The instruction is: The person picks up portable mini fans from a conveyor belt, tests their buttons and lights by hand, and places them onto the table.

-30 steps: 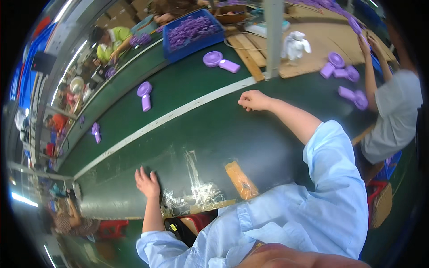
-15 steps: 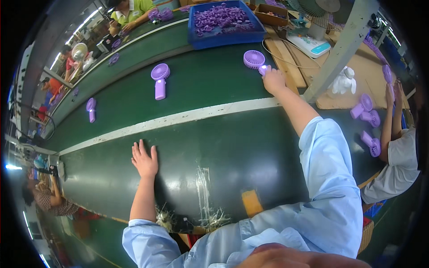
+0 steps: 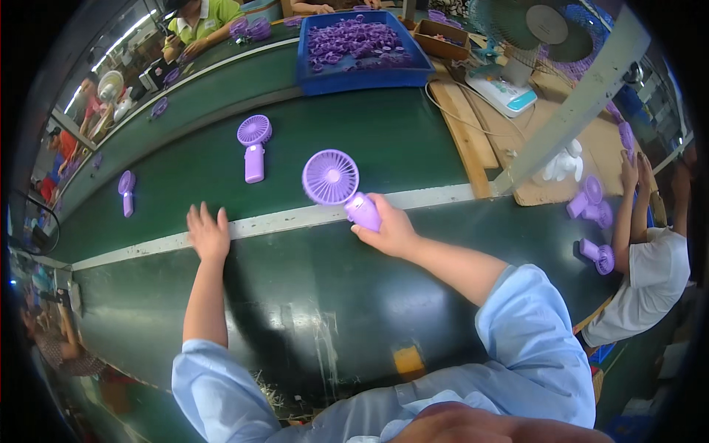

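The right hand (image 3: 390, 230) is wrapped tight around the handle of a purple hand fan (image 3: 340, 186), just above the white line on the green belt (image 3: 369, 140). The left hand (image 3: 208, 232) lies flat on the belt, fingers spread, holding nothing. Another purple fan (image 3: 253, 145) lies farther up. A blue tray (image 3: 362, 74) is full of small purple parts (image 3: 354, 40).

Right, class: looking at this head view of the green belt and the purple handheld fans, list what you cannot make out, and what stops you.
- Handle of the purple handheld fan: mostly wrapped by the right hand.
- Left hand: palm side faces the green conveyor belt, so contact is unclear.
- Purple parts in the blue plastic tray: too small to tell apart.
- Small purple fan at the left: bent by the fisheye rim.
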`<state>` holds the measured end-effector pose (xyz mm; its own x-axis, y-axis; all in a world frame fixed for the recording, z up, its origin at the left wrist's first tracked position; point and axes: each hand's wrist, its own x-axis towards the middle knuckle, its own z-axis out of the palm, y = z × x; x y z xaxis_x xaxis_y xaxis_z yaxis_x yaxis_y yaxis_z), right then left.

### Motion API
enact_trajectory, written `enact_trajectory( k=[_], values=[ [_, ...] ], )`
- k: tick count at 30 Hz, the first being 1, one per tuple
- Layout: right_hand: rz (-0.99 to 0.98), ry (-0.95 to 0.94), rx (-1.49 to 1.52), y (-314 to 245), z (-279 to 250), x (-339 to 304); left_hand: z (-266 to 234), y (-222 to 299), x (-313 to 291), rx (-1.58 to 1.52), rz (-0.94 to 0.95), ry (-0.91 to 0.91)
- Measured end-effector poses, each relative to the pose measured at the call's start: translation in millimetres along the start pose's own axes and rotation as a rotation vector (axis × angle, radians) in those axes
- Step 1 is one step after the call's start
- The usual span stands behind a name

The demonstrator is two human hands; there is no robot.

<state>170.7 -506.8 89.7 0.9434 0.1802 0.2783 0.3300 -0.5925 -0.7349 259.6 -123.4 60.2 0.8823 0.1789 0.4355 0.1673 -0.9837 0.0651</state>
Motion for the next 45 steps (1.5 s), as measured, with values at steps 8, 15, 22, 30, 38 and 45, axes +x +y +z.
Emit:
enact_trajectory(
  k=[8,15,22,30,38,45],
  values=[
    [0.026,0.052,0.068,0.1,3.1,1.0,42.3,135.8,63.4,-0.301,-0.035,-0.186],
    [0.023,0.043,0.038,-1.6,2.1,3.2,36.8,126.0,87.1,-0.159,0.105,-0.203],
    [0.003,0.083,0.029,5.2,8.9,3.8,-32.0,73.0,4.7,-1.511,-0.321,-0.545],
    [0.048,0.11,-0.125,0.2,6.3,1.3,-131.1,50.6,-188.5,-1.923,-0.537,-0.847],
    [0.644,-0.011,1.241,-54.5,-4.8,-66.6,-201.3,125.7,-254.0,-2.212,-0.686,-0.725],
    [0.396,0.154,1.235,-92.3,-54.2,-167.3,-208.3,199.5,-270.0,-2.233,-0.593,-0.832]
  ],
)
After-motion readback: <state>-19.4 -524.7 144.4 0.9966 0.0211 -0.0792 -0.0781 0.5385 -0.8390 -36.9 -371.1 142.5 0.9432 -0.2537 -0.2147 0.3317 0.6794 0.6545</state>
